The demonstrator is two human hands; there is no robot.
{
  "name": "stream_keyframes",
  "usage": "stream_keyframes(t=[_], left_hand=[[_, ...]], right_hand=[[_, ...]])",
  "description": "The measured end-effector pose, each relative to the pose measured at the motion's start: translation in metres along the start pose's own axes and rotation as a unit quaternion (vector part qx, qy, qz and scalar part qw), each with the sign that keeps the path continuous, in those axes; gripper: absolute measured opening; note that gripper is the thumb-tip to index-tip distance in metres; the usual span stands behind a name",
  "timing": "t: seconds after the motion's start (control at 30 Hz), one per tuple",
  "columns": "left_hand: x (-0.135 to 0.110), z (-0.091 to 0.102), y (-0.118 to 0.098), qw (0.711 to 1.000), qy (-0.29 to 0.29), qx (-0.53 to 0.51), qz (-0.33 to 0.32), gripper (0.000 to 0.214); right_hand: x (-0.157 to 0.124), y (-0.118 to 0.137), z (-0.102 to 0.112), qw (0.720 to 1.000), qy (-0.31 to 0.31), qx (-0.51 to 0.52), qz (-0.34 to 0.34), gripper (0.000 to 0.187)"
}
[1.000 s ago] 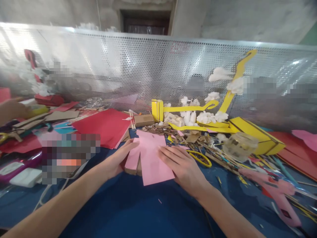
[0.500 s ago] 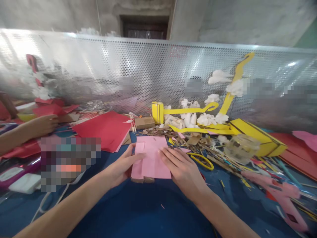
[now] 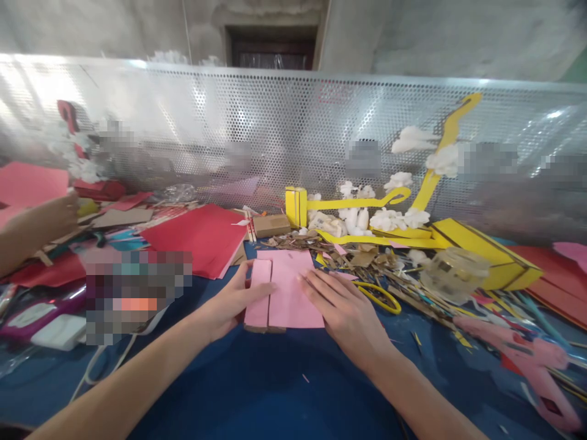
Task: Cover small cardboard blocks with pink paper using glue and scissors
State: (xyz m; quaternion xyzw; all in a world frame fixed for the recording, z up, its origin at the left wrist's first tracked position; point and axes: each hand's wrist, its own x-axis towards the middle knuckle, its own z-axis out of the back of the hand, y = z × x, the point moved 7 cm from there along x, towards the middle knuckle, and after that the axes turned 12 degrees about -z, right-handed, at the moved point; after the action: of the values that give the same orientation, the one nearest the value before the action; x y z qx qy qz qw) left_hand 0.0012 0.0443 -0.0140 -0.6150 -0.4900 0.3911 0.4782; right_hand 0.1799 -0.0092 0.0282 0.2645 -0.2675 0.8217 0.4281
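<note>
A pink paper sheet lies in front of me over a flat brown cardboard piece, whose edge shows at the bottom. A narrow pink strip runs along its left side, with a dark gap between strip and sheet. My left hand grips the left edge, thumb on top across the gap and the other fingers mostly hidden at the side. Flat on the sheet's right part rests my right hand, fingers stretched out and its thumb out of sight.
Cardboard scraps and yellow scissors handles lie beyond my right hand. A pink glue gun sits at right, near a clear jar. Yellow box shapes and red sheets stand farther back. A perforated metal screen closes the back.
The dark gap between the pink strip and the sheet has widened into view. At the far left, another person's arm is gone from sight and a cardboard piece with pink paper now shows.
</note>
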Motion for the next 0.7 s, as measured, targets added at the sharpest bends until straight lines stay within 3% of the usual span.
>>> stream_keyframes(t=[0.7], left_hand=[[0.0008, -0.0016, -0.0034, 1.0, 0.006, 0.012, -0.024, 0.07]], right_hand=[[0.0006, 0.0011, -0.0012, 0.998, 0.018, 0.061, -0.016, 0.052]])
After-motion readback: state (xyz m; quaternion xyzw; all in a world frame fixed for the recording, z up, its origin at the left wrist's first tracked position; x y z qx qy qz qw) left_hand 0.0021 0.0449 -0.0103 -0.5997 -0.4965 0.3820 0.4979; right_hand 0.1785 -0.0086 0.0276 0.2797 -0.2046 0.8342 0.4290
